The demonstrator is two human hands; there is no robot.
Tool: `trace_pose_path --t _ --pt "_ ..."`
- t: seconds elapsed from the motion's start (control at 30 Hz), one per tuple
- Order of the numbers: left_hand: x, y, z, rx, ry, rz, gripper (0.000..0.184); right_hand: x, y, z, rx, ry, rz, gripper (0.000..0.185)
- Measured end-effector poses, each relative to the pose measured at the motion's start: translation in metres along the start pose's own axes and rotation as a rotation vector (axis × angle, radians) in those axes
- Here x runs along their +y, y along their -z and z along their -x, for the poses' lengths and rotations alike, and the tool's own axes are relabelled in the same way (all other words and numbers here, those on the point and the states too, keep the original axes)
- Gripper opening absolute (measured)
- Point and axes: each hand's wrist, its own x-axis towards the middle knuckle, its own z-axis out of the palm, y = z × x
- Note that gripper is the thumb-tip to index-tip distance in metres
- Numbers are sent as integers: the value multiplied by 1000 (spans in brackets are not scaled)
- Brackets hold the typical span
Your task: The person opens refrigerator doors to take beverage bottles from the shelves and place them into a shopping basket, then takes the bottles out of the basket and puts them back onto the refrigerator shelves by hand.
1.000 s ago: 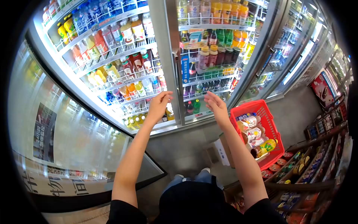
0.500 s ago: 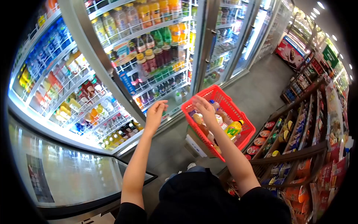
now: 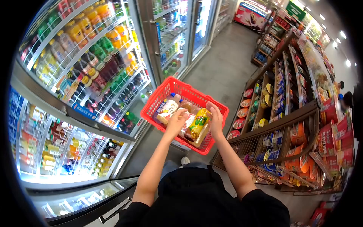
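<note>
Left hand [image 3: 177,123] moved over basket [image 3: 186,90] | bottles [image 3: 199,124] inside | left grip: can't tell | right hand [image 3: 215,120] open

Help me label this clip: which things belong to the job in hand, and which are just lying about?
Likely the job's:
left hand
right hand
basket
yellow bottle
white-labelled bottle

Seemingly just about:
lidded tubs
red packets
freezer

One top [image 3: 189,198], black, matte, plain in tone, covering the torso. Left sleeve [image 3: 135,215] and right sleeve [image 3: 262,199], black, short, open-ended. Forearms uncovered; left hand [image 3: 176,123] and right hand [image 3: 215,121], bare. Legwear [image 3: 168,166], blue-grey, mostly hidden by the top. One shoe [image 3: 185,161], whitish, small in view, details unclear.
</note>
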Motion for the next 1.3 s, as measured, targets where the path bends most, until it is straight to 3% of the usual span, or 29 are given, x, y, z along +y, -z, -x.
trace_pose_path --t 0.1,0.17,0.23,0.33,0.5,0.63,0.77,0.83,0.93,1.03,1.1,1.3 --pt "-27 -24 -15 -118 -28 -245 50 12 15 11 152 48 26 41" --pt "-27 -36 -16 -180 -54 -427 78 14 17 21 257 -57 6 41" --pt "-11 -45 -15 -271 54 -453 89 30 20 26 286 -54 -7 40" --pt "-24 -57 -20 -249 -59 -651 96 50 17 34 270 -118 28 42" --pt "-35 -64 -28 -318 62 -756 87 56 7 39 328 -97 122 46" --pt "-33 -59 -26 -306 9 -546 78 27 -8 49 353 -198 81 48" --pt "-20 -56 -11 -170 -21 -340 79 60 -1 50 318 -182 45 52" --pt "-15 -54 -8 -167 -7 -363 86 58 -9 43 198 -172 146 57" --pt "-4 -53 -2 -65 -130 -394 88 32 -26 46 132 -176 -1 50" --pt "7 -46 0 22 -202 -329 82 17 -38 38 49 -155 -20 50" --pt "11 -39 1 79 -247 -300 84 10 -46 33 -37 -111 -79 59" --pt "17 1 11 57 -244 -181 89 9 -67 18 -200 -147 -130 57"
